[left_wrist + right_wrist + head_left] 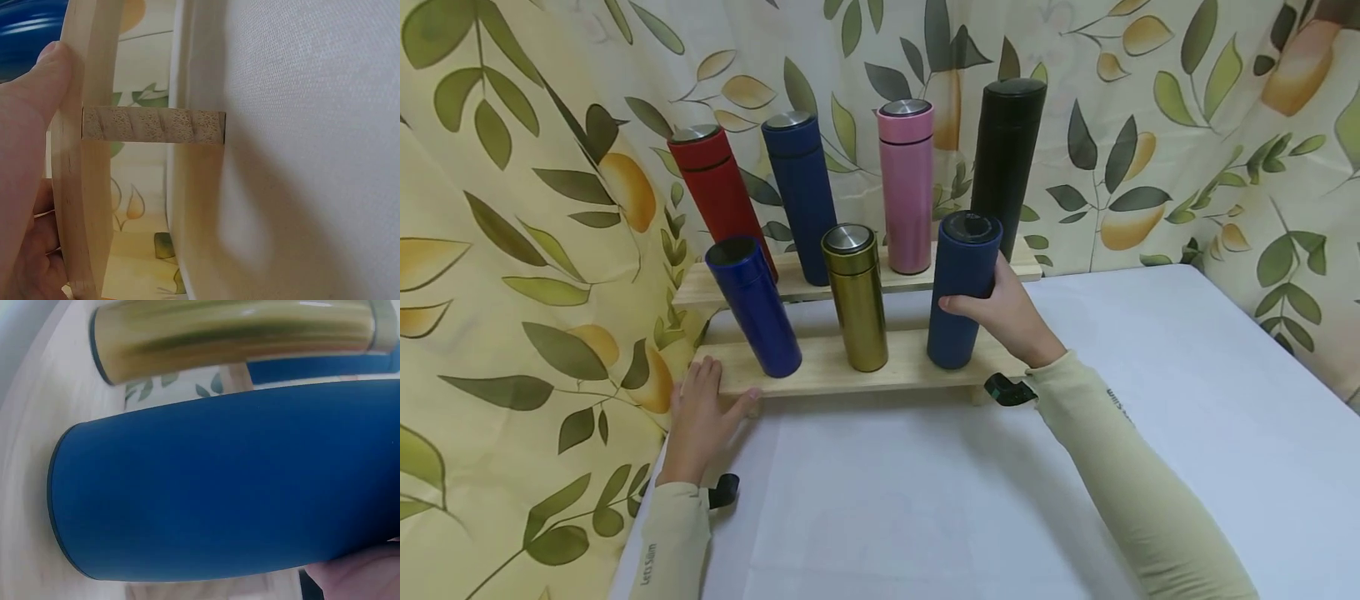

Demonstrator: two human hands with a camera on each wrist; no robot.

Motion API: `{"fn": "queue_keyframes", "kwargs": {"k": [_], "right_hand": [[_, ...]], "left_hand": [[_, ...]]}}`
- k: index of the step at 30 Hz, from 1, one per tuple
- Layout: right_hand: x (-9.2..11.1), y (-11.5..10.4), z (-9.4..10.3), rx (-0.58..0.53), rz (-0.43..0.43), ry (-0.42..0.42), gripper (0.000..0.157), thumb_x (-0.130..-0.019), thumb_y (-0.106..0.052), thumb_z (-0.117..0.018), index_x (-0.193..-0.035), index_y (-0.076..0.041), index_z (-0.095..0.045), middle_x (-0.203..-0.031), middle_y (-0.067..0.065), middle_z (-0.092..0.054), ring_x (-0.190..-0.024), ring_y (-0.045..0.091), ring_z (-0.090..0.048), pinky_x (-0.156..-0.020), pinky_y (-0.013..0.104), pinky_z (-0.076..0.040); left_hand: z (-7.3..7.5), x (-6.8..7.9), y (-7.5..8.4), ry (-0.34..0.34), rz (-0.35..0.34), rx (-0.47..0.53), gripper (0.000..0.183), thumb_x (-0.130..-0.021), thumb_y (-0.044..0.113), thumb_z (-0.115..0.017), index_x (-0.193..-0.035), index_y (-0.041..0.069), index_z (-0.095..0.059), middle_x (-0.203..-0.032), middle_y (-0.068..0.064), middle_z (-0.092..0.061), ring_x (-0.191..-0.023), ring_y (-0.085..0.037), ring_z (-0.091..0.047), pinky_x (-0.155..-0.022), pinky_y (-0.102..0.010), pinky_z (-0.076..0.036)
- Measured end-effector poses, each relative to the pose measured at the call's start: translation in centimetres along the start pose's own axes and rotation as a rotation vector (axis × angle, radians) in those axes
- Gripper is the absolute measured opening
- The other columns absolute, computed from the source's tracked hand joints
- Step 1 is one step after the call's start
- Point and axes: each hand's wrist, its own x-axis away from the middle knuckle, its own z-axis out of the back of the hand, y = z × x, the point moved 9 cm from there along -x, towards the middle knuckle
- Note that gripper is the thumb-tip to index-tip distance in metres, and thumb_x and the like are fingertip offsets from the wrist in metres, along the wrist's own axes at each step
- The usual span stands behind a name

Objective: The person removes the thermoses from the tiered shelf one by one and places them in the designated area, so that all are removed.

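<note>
My right hand [1011, 312] grips a dark blue thermos [958, 300] round its upper body, from the right side. This thermos stands upright over the right part of the front step of a wooden rack [820, 379]; whether its base [62, 500] touches the wood, I cannot tell. My left hand [703, 417] holds the left end of that step, its thumb [47, 81] along the front edge and its fingers at the end of the board. Closest to it is a shiny blue thermos [756, 308]. A gold thermos [857, 300] stands between the two blue ones.
On the rear step stand a red thermos [722, 196], another blue thermos [801, 200], a pink thermos [906, 192] and a tall black thermos [1009, 154]. A white-covered table [865, 492] carries the rack. Leaf-patterned curtain [1097, 167] hangs behind and at the left.
</note>
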Motion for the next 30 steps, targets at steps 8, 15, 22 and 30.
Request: {"fn": "queue_keyframes", "kwargs": {"k": [8, 15, 22, 30], "right_hand": [[2.0, -0.8, 3.3, 0.052, -0.015, 0.033, 0.087, -0.092, -0.010, -0.076, -0.164, -0.011, -0.027, -0.155, 0.016, -0.047, -0.139, 0.037, -0.050, -0.116, 0.064, -0.039], [3.7, -0.9, 7.1, 0.138, -0.037, 0.081, 0.087, -0.097, -0.014, -0.074, -0.167, -0.012, -0.023, -0.159, 0.020, -0.044, -0.143, 0.044, -0.045, -0.114, 0.072, -0.036], [4.4, -0.7, 11.2, 0.223, -0.089, 0.160, 0.084, -0.100, -0.023, -0.072, -0.168, -0.016, -0.022, -0.158, 0.017, -0.043, -0.141, 0.040, -0.045, -0.116, 0.072, -0.035], [3.9, 0.4, 16.0, 0.022, -0.059, 0.271, 0.077, -0.099, -0.008, -0.073, -0.161, -0.020, -0.028, -0.146, 0.006, -0.045, -0.130, 0.026, -0.047, -0.121, 0.054, -0.032]], "left_hand": [[0.3, 0.1, 0.3, 0.020, -0.020, 0.014, 0.093, -0.104, 0.052, -0.066, -0.157, -0.018, -0.033, -0.168, -0.037, -0.025, -0.158, -0.051, -0.016, -0.123, -0.071, -0.006], [0.3, 0.2, 0.3, 0.032, -0.036, 0.023, 0.094, -0.104, 0.053, -0.066, -0.157, -0.018, -0.034, -0.166, -0.038, -0.027, -0.157, -0.052, -0.017, -0.122, -0.073, -0.007], [0.8, 0.3, -0.2, 0.046, -0.040, 0.025, 0.094, -0.104, 0.054, -0.064, -0.157, -0.018, -0.033, -0.167, -0.038, -0.026, -0.158, -0.052, -0.016, -0.122, -0.073, -0.005], [0.5, 0.5, 0.4, 0.035, -0.038, 0.039, 0.095, -0.104, 0.054, -0.065, -0.158, -0.017, -0.033, -0.167, -0.037, -0.026, -0.157, -0.053, -0.017, -0.122, -0.073, -0.006]]}}
